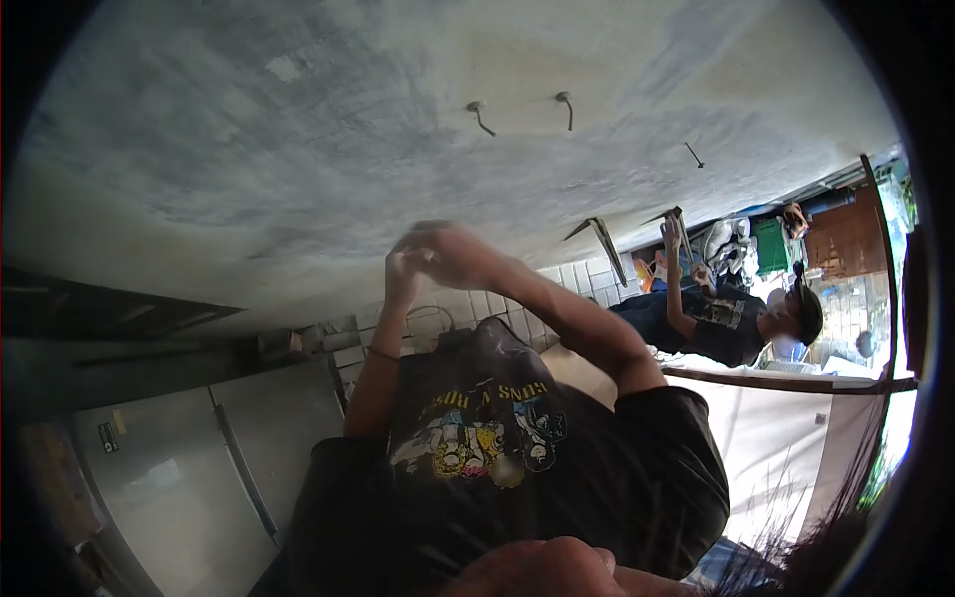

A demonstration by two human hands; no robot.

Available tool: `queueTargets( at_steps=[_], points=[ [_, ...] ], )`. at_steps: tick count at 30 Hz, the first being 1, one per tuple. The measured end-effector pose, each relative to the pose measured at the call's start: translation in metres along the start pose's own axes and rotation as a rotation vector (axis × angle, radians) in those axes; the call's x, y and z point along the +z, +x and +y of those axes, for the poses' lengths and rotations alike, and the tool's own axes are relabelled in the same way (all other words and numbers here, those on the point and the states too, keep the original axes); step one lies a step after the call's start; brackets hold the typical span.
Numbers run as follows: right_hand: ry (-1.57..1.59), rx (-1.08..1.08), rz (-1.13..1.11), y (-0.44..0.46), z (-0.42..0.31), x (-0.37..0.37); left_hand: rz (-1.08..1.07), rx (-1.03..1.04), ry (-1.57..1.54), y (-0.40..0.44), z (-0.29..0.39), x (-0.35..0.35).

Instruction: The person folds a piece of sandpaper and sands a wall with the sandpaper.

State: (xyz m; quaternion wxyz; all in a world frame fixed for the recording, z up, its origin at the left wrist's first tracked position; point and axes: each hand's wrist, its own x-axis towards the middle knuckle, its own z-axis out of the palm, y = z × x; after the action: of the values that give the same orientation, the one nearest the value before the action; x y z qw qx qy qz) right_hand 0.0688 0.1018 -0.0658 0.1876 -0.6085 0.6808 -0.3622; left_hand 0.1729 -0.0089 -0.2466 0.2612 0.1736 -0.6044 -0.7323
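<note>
My left hand point(403, 265) is raised in front of my chest, close to the grey surface. My right hand point(450, 257) crosses in from the right and meets it, partly covering its fingers. Motion smears the right hand, and the left fingers are mostly hidden behind it. Whether anything lies between the hands cannot be made out. Below them is my dark printed T-shirt point(487, 438).
A patchy grey wall point(328, 119) fills the upper view, with a metal hook point(568, 109) and a bracket point(608, 251) on it. To the right, another person point(736, 318) in a cap raises both arms. Grey cabinet doors point(169, 478) stand at lower left; pale floor tiles point(502, 310) show beyond my shirt.
</note>
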Motion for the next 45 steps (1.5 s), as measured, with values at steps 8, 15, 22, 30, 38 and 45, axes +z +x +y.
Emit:
queueTargets(
  at_steps=[8, 15, 22, 30, 38, 45],
  points=[
    [-0.724, -0.314, -0.468, 0.091, -0.133, 0.001, 0.058, 0.230, 0.470, -0.022, -0.009, 0.011],
    [-0.784, -0.300, -0.518, 0.105, -0.143, 0.013, 0.115, 0.184, 0.500, -0.042, -0.001, 0.005],
    [-0.264, -0.330, -0.481, 0.033, -0.112, -0.066, 0.160, 0.039, 0.223, -0.040, 0.088, -0.035],
    [0.461, 0.687, 0.217, -0.157, 0.117, 0.002, 0.497, 0.134, -0.054, -0.087, 0.116, -0.071],
    [0.182, 0.649, -0.253, -0.200, 0.138, 0.040, 0.505, 0.130, -0.251, -0.102, 0.117, -0.057],
    [0.246, 0.659, -0.441, -0.144, 0.167, 0.030, 0.492, 0.232, 0.192, -0.080, 0.145, -0.028]
  ],
)
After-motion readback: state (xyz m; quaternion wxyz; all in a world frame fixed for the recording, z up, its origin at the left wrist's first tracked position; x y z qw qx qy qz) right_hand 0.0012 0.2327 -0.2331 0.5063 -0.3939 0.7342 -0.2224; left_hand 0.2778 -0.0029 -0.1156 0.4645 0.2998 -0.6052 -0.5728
